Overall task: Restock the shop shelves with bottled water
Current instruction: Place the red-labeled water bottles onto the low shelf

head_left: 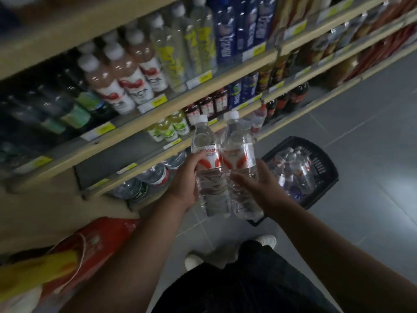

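Left hand (184,180), right hand (256,184), curled round bottles (207,141) (touching)

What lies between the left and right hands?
Head view: two clear white-capped plastic water bottles, side by side, the left hand gripping one, the right hand the other.

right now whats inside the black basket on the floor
Piled clear water bottles with white caps. The right hand and its held bottle hide the near-left corner of the basket.

Shelves (126,129) hold bottled drinks (126,71); floor (372,123) carries basket (322,168) (black).
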Demonstrator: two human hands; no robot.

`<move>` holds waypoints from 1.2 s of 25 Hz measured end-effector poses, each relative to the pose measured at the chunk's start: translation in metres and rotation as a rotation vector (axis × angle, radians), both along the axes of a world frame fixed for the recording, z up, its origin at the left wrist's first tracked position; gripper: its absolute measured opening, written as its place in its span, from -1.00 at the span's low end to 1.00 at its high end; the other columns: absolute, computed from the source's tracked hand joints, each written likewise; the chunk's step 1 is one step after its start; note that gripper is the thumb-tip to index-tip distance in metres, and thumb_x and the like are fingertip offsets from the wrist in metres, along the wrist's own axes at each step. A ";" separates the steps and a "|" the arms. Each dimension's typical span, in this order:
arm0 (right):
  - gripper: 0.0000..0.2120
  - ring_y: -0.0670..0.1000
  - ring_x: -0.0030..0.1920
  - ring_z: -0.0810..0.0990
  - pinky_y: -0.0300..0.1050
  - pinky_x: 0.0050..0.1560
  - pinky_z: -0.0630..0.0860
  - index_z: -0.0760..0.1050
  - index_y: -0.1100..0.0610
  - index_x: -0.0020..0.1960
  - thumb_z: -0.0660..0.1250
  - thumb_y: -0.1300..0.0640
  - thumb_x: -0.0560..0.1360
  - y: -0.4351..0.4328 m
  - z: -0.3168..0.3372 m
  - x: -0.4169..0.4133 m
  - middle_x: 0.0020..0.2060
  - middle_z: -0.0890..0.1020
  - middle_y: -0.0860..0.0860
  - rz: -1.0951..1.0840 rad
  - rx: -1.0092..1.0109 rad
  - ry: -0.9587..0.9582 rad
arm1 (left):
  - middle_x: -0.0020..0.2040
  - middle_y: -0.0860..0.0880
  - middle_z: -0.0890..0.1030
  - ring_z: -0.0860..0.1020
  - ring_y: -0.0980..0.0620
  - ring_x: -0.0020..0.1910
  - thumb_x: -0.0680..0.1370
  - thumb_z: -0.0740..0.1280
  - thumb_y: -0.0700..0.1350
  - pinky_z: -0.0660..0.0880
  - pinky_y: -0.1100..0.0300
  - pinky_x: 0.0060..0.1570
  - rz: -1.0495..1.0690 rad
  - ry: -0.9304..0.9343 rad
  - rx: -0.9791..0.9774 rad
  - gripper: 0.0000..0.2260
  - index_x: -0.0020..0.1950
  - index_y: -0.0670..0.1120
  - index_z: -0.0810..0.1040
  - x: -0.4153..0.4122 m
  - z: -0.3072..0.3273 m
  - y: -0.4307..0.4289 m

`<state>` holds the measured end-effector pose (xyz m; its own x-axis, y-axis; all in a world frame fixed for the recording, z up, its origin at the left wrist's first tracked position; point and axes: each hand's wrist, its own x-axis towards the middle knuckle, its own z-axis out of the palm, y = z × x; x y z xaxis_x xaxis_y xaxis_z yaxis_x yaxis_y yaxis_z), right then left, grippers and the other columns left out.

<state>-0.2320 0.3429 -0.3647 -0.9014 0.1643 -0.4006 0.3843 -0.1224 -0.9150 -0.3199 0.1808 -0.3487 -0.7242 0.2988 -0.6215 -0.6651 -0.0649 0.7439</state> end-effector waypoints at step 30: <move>-0.75 -0.19 -0.16 0.66 -0.25 -0.13 0.52 0.52 0.07 0.13 0.37 0.25 0.48 -0.305 -0.049 -0.187 -0.10 0.69 -0.06 0.821 -0.031 -0.217 | 0.08 -0.32 0.60 0.58 -0.20 0.04 0.57 0.33 -0.15 0.46 -0.17 0.11 0.688 0.161 -0.007 -0.77 0.18 -0.22 0.56 -0.015 -0.074 -0.305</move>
